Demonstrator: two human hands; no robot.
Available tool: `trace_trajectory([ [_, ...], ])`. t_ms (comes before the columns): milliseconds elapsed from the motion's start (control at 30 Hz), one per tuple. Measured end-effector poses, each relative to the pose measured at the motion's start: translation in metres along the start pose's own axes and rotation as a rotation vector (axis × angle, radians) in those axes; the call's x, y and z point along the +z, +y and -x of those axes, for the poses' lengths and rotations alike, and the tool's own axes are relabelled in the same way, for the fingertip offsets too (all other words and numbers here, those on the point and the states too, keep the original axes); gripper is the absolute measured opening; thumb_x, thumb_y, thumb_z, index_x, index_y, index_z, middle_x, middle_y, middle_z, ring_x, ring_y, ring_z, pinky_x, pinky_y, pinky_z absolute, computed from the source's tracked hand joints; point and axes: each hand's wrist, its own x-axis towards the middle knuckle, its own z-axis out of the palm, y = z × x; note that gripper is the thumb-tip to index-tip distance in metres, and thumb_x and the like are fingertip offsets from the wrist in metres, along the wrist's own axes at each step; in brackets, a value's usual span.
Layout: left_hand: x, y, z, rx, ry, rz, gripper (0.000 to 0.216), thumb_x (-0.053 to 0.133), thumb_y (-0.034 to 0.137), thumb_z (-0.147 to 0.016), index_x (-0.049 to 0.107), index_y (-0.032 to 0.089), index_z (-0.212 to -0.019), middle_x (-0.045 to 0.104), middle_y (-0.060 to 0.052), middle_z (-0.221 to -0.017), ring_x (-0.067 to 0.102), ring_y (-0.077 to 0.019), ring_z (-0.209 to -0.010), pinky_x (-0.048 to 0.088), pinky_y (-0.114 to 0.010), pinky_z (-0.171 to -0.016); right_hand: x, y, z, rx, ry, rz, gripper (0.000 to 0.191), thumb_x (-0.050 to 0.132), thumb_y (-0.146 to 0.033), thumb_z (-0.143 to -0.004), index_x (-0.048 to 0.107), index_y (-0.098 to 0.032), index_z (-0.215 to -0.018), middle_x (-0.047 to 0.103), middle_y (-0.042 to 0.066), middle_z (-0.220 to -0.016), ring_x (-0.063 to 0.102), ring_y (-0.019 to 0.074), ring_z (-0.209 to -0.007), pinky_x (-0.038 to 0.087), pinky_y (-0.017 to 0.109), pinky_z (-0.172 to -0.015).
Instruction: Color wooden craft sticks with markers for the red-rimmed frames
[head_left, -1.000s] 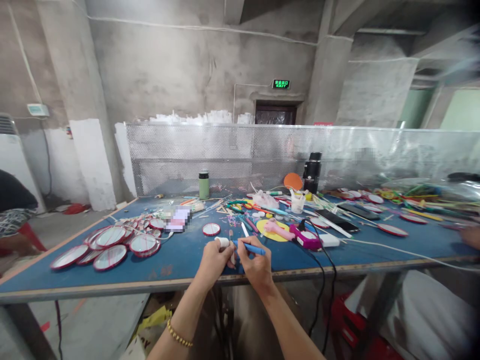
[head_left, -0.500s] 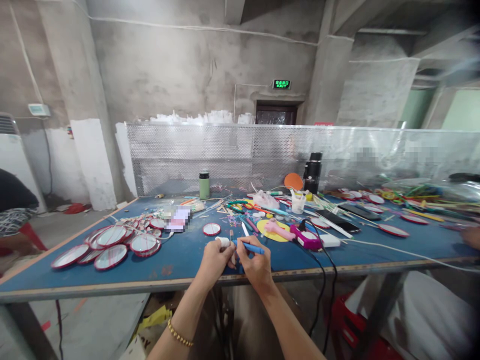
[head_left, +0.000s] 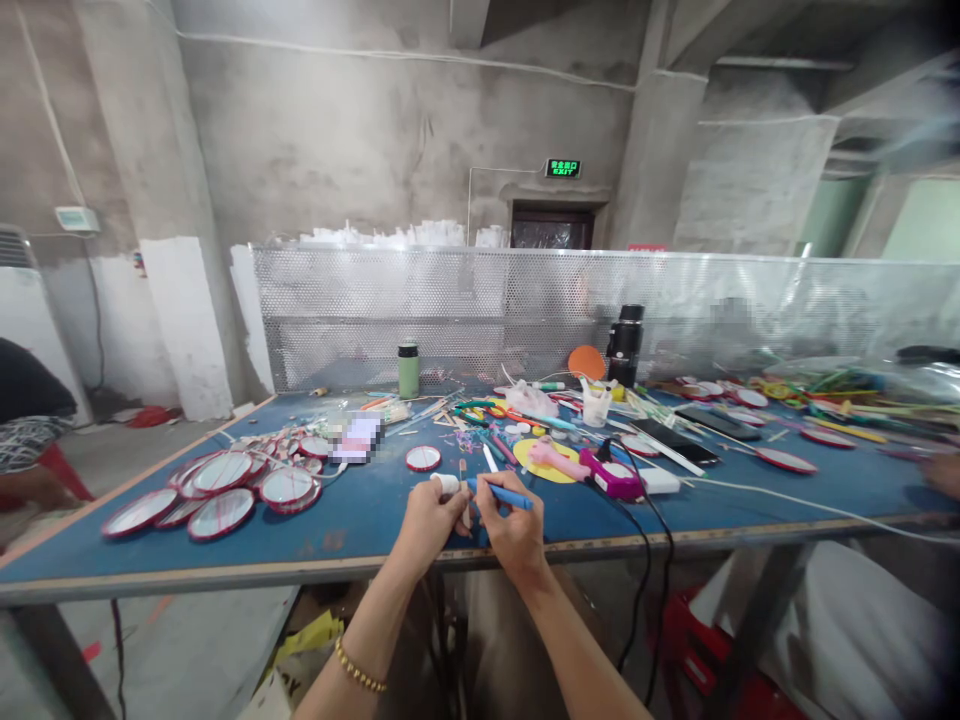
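My left hand (head_left: 429,522) is closed around a small white cylindrical piece (head_left: 445,484) at the near edge of the blue table (head_left: 352,520). My right hand (head_left: 513,528) is closed on a blue pen-like tool (head_left: 504,494), its tip pointing left at the white piece. The two hands touch each other over the table's front edge. A gold bracelet (head_left: 358,674) sits on my left wrist.
A pile of red-rimmed round discs (head_left: 225,484) lies at the left. One disc (head_left: 423,458) lies alone ahead of my hands. A pink glue gun (head_left: 611,478) with black cable, a green bottle (head_left: 408,370), a black flask (head_left: 625,345) and craft clutter stand beyond. Other people sit at both sides.
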Motion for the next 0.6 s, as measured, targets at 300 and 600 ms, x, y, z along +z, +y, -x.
trace_trajectory([
  [300,-0.0009,0.0039,0.0,-0.017,0.013,-0.019,0.037,0.056,0.043,-0.082,0.055,0.018,-0.055,0.059,0.0,-0.047,0.058,-0.0145,-0.045,0.043,-0.023,-0.05,0.0008,-0.003,-0.0026,-0.043,-0.024,0.032,0.014,0.056,-0.023,-0.089,0.064,-0.017,-0.079,0.061,0.0,-0.065,0.052,0.0106,-0.051,0.046,0.022,-0.052],
  [600,-0.0002,-0.0024,-0.0007,-0.009,0.01,-0.006,0.037,0.057,0.044,-0.083,0.058,0.017,-0.057,0.063,-0.001,-0.052,0.059,-0.0138,-0.047,0.045,-0.022,-0.052,-0.0003,-0.0005,-0.0004,-0.02,0.018,0.034,0.015,0.056,-0.024,-0.089,0.062,-0.018,-0.078,0.06,-0.001,-0.064,0.052,0.0109,-0.051,0.047,0.023,-0.052],
])
